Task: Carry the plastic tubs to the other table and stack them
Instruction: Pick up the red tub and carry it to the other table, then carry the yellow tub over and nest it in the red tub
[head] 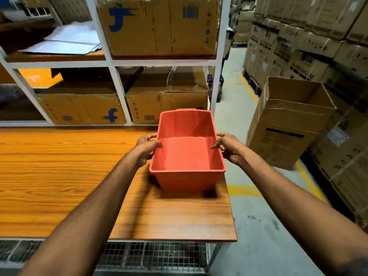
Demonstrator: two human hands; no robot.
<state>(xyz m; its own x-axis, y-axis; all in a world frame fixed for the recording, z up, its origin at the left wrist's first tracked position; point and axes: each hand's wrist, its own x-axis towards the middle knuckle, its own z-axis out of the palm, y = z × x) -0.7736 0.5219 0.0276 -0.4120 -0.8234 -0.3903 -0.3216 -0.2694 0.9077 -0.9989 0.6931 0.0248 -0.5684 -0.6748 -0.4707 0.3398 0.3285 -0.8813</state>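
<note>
1. The left hand is grasping the left long rim of an orange-red rectangular plastic tub. The thumb is hooked over the rim into the inside and the other fingers are curled round the outer wall.
2. The right hand mirrors that on the right rim, pinching it with fingertips just inside and the rest of the hand outside. Both bare forearms run in from the bottom corners of the frame.
3. The tub sits dead centre of the frame, open side up and with nothing inside, over the right end of a long wood-grain table. There's a dark shadow right under its near edge. Honestly can't tell if the base is touching the tabletop or just off it.
4. Under the table's near edge, bottom centre, there's a wire mesh panel.
5. Behind the table is a white metal shelf rack. It holds brown cardboard boxes with blue logos: one at top centre and two side by side on the lower shelf.
6. Some pale flat sheets lie on the upper left shelf.
7. On the right, an open-topped brown cardboard carton stands on the grey floor near painted yellow lines. Behind it, the upper right is filled by a wall of stacked cartons.
</note>
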